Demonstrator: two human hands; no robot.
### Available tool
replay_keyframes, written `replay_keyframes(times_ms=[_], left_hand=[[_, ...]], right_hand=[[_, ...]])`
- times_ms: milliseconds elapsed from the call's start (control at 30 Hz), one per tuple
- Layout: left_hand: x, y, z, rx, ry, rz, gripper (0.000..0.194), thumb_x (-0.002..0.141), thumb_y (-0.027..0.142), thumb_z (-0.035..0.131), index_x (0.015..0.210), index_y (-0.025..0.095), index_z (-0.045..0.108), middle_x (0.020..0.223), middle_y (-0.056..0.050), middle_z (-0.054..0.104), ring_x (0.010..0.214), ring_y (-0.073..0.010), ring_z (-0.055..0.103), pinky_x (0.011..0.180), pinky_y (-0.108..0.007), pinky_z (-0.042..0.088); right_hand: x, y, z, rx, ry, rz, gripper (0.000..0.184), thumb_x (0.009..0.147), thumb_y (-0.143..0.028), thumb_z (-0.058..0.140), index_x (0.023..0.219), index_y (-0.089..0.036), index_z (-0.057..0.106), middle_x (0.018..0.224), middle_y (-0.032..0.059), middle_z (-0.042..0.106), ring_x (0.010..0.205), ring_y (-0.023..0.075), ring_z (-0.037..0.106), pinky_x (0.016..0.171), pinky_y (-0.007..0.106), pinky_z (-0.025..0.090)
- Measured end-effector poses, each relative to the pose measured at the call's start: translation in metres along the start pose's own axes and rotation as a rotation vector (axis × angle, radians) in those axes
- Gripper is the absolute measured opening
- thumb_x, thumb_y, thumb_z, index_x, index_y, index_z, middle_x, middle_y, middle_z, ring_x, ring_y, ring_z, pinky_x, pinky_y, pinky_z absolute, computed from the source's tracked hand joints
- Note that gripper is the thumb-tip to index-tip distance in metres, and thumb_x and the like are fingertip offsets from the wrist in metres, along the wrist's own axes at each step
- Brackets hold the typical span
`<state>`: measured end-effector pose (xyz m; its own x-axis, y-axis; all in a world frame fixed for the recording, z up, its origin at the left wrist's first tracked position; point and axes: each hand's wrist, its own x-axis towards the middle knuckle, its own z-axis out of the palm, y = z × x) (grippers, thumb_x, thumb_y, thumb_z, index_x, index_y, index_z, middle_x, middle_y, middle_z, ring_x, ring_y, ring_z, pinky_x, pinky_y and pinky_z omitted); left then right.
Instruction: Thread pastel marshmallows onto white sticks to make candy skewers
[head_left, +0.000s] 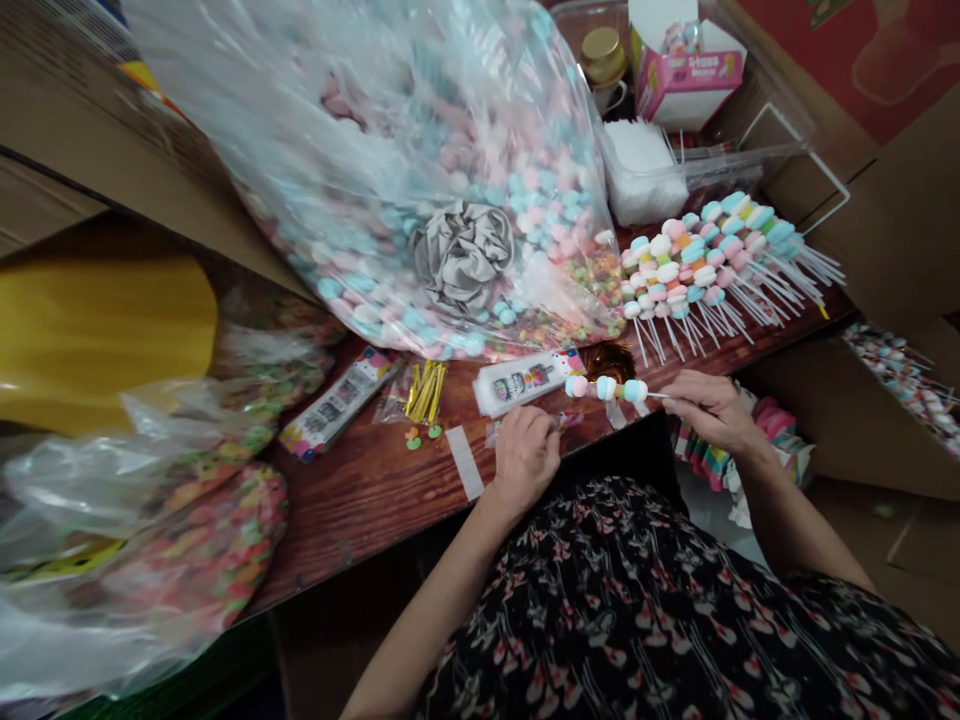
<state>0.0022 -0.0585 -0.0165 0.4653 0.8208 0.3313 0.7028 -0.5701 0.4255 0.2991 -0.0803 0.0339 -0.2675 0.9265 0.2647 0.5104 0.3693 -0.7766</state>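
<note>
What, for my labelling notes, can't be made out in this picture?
- Head view: what the left hand's fingers touch, hidden by the hand itself.
- Head view: top of the big clear bag, cut off by the upper edge.
- Head view: small print on the flat packs, blurred.
- Head view: part of the bright pile, behind the right arm.

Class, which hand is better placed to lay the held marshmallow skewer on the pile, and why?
Probably the right hand: it pinches the skewer by its stick and is nearer the pile. The left hand is farther away, near the table edge.
</note>
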Motion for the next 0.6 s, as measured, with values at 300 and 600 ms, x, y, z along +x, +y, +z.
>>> replay_keyframes(times_ms=[300, 600], left_hand=[[-0.009, -0.004, -0.009, 0.080, -0.029, 0.049, 0.019, 0.090, 0.014, 0.054, 0.101, 0.017, 0.068, 0.092, -0.009, 0.067, 0.085, -0.0217, 0.057, 0.075, -0.034, 0.047], [0.002, -0.027, -0.013, -0.412, 0.018, -0.191, 0.015, 0.087, 0.020, 0.061, 0.073, 0.018, 0.066, 0.074, -0.001, 0.065, 0.070, -0.0131, 0.060, 0.066, -0.026, 0.048]], right_hand=[[-0.006, 0.005, -0.002, 0.027, -0.002, 0.020, 0.014, 0.092, -0.020, 0.056, 0.088, -0.019, 0.070, 0.072, 0.0016, 0.062, 0.068, 0.0129, 0.056, 0.063, 0.027, 0.043], [-0.005, 0.003, -0.004, 0.052, -0.069, 0.018, 0.016, 0.092, -0.023, 0.055, 0.089, -0.020, 0.070, 0.074, 0.0027, 0.065, 0.070, 0.0147, 0.057, 0.065, 0.029, 0.044]])
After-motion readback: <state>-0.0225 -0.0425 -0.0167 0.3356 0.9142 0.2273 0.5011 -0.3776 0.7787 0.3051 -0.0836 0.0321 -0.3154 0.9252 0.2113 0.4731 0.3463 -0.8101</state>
